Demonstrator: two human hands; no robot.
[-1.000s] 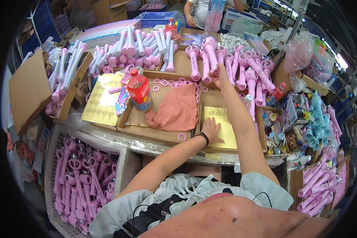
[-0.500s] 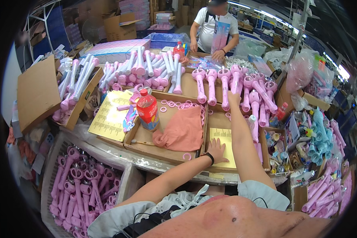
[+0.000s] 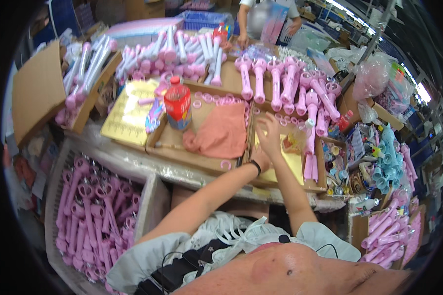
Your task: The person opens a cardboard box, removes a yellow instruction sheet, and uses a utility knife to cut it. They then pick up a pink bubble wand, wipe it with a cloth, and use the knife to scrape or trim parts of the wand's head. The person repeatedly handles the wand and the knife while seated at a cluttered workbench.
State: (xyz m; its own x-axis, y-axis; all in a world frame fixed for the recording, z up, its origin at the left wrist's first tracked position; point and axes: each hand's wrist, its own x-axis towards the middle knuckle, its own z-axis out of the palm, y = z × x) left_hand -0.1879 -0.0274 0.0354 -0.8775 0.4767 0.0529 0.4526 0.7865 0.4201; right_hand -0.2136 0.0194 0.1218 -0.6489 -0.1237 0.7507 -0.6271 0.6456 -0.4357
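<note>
My right hand [image 3: 269,135] is raised over the right-hand cardboard tray, fingers apart and nothing visible in them. Close against its wrist is my left hand [image 3: 262,158], wearing a black wristband; its fingers are partly hidden and blurred. Beneath both lies a yellow printed sheet [image 3: 294,164] in the tray. Small pink rings [image 3: 285,119] lie beyond the hands. Several pink wand-like handles with round ring heads [image 3: 275,86] stand along the tray's far side. A clear bottle with a white cap [image 3: 309,123] is right of my right hand.
An orange cloth [image 3: 221,132] and a red-labelled drink bottle [image 3: 177,104] occupy the middle tray. White-and-pink sticks [image 3: 170,46] are piled behind. A grey crate [image 3: 155,211] of pink handles stands lower left. Across the table, a person's arm [image 3: 243,24] shows.
My right hand has drawn back from the standing pink handles to beside my left hand. My left hand has lifted from lying flat on the yellow sheet. The view has shifted.
</note>
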